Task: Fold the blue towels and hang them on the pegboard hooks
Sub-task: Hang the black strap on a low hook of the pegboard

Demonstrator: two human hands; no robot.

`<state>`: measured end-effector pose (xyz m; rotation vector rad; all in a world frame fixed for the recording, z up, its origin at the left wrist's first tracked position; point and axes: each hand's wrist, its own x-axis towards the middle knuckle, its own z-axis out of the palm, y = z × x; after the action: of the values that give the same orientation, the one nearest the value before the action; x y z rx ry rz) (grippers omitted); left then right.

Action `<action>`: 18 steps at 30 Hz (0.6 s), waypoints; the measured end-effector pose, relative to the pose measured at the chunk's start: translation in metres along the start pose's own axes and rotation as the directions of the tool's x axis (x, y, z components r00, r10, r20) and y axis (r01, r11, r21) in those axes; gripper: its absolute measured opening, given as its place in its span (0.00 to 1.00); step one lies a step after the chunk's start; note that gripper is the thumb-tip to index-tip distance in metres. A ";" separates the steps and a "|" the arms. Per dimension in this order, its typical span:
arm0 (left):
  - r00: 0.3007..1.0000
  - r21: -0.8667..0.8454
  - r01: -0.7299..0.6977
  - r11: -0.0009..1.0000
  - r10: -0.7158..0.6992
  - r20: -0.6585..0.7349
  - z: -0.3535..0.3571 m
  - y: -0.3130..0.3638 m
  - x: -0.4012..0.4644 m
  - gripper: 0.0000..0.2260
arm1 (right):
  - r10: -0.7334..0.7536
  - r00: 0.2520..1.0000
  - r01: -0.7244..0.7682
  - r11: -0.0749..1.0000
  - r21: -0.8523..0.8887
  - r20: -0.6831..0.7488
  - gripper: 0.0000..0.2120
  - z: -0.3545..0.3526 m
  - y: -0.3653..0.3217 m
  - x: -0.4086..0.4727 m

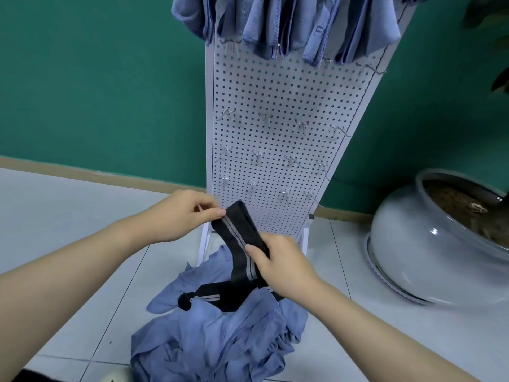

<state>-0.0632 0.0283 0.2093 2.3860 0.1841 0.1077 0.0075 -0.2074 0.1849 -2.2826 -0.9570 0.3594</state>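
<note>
Left hand: the left hand (190, 213) pinches the upper end of a dark grey cloth strip with a pale stripe (239, 244) between thumb and fingers.
Right hand: the right hand (278, 260) grips the same strip lower down, fingers curled over its edge.
Blue towels: a heap of crumpled light-blue towels (220, 326) lies on the pale tiled floor (68, 244) at the foot of the stand; more blue folded towels (275, 26) hang from the top row.
Pegboard: a white perforated metal pegboard (275, 106) leans back against the green wall, with bare wire hooks (264, 117) in its lower rows.
Step in hand: by my reading, the dark strip is being folded or set aside so the blue ones can be reached.
Doing it well: keep the strip taut between both hands, match the striped edges, and lift its tail clear of the heap so nothing drags.
Hard to make out: the strip's lower end runs into a second dark striped piece (209, 295) on the heap; whether they are one cloth I cannot tell.
Cut off: the hung towels' tops and their hooks lie beyond the frame.
Beside: a round white ceramic planter (413, 244) stands on the floor to the right.
</note>
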 end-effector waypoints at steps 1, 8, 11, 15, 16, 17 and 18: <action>0.999 -0.011 0.049 0.999 -0.049 0.007 0.000 -0.006 -0.001 0.12 | 0.015 1.000 -0.016 0.999 -0.036 -0.022 0.15 0.006 0.002 0.003; 0.983 -0.306 0.176 0.936 -0.153 0.099 0.019 -0.015 0.017 0.25 | 0.076 0.978 -0.107 0.982 -0.157 -0.194 0.13 0.039 0.010 0.039; 0.986 -0.355 0.167 0.920 -0.151 0.073 0.021 -0.018 0.036 0.14 | 0.065 0.967 -0.112 0.976 -0.185 -0.244 0.13 0.052 0.013 0.061; 0.978 -0.379 0.199 0.904 -0.207 0.021 0.013 -0.037 0.057 0.10 | 0.047 0.956 -0.098 0.982 -0.164 -0.290 0.12 0.070 0.017 0.089; 0.976 -0.387 0.203 0.900 -0.217 0.007 0.011 -0.044 0.062 0.10 | 0.049 0.952 -0.094 0.986 -0.136 -0.303 0.12 0.073 0.019 0.097; 0.974 -0.395 0.207 0.895 -0.228 -0.005 0.011 -0.051 0.066 0.10 | 0.047 0.948 -0.085 0.990 -0.110 -0.313 0.12 0.078 0.022 0.104; 0.971 -0.400 0.211 0.892 -0.237 -0.015 0.011 -0.057 0.070 0.10 | 0.037 0.947 -0.071 0.993 -0.092 -0.320 0.12 0.083 0.025 0.111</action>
<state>0.0019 0.0736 0.1643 1.9425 0.4264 0.1012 0.0596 -0.1046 0.1044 -2.3691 -0.7631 -0.0396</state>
